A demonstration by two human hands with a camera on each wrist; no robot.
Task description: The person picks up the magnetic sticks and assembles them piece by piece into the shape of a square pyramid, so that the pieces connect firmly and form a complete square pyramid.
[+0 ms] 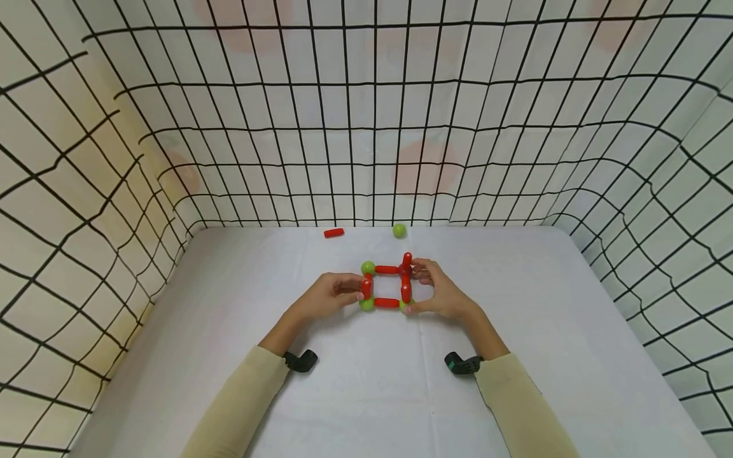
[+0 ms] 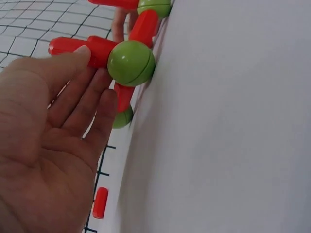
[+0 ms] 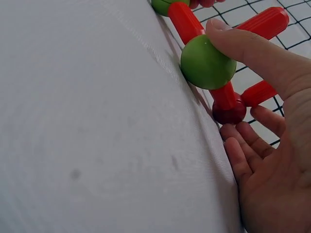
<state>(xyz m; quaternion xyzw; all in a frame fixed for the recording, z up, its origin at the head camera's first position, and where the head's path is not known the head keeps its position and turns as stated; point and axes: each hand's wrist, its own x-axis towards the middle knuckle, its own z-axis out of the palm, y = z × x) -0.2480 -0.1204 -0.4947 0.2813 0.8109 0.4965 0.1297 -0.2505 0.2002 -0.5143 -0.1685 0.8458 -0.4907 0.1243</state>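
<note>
On the white tabletop lies a square of stick-and-ball building toy, with red rods (image 1: 387, 303) joining green balls (image 1: 368, 268) and one dark red ball (image 3: 229, 109) at the back right. Rods stand up from both front corners and the back right one. My left hand (image 1: 331, 295) pinches the upright red rod (image 2: 68, 46) at the front left, thumb on its near side, fingers behind. My right hand (image 1: 443, 294) holds the square's right side: the thumb rests at the front right green ball (image 3: 208, 61), while the fingers are by the dark red ball.
A loose red rod (image 1: 334, 233) and a loose green ball (image 1: 399, 230) lie at the table's far edge. Black wire mesh (image 1: 375, 130) rises behind the table and along both sides. Each wrist carries a small black camera (image 1: 301, 361).
</note>
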